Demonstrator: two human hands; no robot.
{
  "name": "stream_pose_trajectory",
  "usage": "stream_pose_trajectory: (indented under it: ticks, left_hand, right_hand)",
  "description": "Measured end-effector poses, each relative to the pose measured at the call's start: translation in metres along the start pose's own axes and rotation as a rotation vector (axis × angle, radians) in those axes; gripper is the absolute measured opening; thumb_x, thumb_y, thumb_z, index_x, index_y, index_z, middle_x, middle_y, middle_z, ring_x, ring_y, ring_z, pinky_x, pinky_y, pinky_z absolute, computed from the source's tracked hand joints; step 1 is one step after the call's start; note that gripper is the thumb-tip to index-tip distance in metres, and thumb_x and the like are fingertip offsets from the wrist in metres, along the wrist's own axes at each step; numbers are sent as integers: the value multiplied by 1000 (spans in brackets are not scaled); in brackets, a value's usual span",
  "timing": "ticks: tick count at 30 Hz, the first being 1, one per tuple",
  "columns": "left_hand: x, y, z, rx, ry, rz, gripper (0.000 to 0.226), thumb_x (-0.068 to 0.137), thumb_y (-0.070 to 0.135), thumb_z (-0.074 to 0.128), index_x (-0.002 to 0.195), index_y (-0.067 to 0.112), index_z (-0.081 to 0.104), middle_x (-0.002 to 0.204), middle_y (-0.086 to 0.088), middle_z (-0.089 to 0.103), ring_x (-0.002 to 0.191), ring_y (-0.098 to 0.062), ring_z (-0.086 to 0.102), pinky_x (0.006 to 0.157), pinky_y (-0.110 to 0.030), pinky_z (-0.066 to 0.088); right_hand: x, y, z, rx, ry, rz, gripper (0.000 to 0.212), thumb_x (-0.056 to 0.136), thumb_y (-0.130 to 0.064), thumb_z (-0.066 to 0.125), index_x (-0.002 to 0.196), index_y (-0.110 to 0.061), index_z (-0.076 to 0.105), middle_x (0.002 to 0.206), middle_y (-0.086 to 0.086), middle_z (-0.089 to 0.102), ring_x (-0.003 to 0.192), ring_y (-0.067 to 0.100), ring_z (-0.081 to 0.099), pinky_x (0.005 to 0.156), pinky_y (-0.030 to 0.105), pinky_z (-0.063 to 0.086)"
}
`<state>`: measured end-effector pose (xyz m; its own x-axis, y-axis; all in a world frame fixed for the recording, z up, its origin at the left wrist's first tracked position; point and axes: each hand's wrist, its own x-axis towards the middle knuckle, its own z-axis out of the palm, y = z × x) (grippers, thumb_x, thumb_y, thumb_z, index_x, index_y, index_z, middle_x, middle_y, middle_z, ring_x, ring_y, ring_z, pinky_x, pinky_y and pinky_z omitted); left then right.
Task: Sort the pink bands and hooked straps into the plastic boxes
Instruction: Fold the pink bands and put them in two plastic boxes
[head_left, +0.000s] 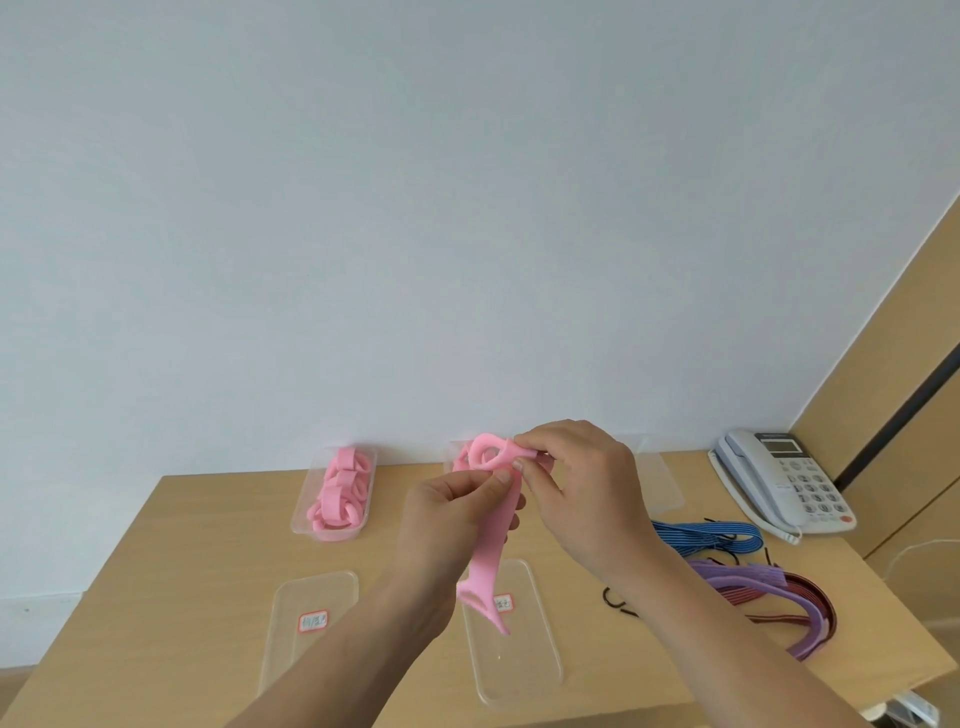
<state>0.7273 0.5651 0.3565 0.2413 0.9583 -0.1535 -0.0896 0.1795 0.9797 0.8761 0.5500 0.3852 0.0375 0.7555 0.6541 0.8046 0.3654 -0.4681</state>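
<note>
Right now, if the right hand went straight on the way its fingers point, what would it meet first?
The right hand points leftward and pinches the pink band, so it meets that band's loop first. The left hand sits just below that line; depth is unclear.

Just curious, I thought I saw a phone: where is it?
In the head view, the telephone sits at the far right corner of the table, just beyond the pile of hooked straps.
</note>
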Motion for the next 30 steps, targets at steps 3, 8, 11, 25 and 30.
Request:
stream_pose_trajectory:
  ticks: [3, 8, 11, 25, 30]
  left_hand:
    - [-1, -1, 0, 7, -22, 7, 22, 98, 27, 70, 85, 17, 84, 94, -14, 79, 80, -18, 71, 75, -32, 55]
    - [-1, -1, -1, -41, -36, 25, 28, 89, 42, 75, 89, 15, 83, 97, -18, 78, 91, -28, 74, 90, -44, 56]
    - [0, 0, 0, -69, -47, 33, 33, 88, 47, 76, 91, 14, 83, 102, -19, 79, 108, -38, 71, 104, -55, 52]
    - [6, -1, -5, -68, -37, 4, 21, 102, 16, 63, 101, 11, 83, 107, -17, 79, 110, -35, 73, 108, -55, 52]
    - [7, -2, -4, 14, -37, 24, 25, 105, 13, 58, 102, 17, 83, 102, -15, 80, 106, -31, 74, 108, -56, 51]
  right_hand:
    - [-4, -1, 3, -21, 43, -64, 25, 74, 6, 78, 83, -16, 76, 80, -6, 70, 74, 17, 61, 65, 34, 53]
    - [-8, 0, 4, 12, 88, -86, 24, 71, 9, 79, 83, -12, 78, 87, -4, 72, 84, 20, 65, 71, 34, 55]
    - [-9, -3, 3, 18, 86, -81, 24, 69, 10, 81, 82, -10, 78, 88, -4, 72, 87, 23, 64, 73, 34, 54]
    - [-6, -3, -6, 42, 19, -97, 17, 79, 1, 77, 86, -14, 78, 90, -9, 71, 96, 20, 60, 82, 30, 49]
    - [6, 1, -14, 53, -175, 115, 21, 90, -14, 68, 110, -16, 74, 108, -9, 70, 111, 11, 54, 97, 23, 41]
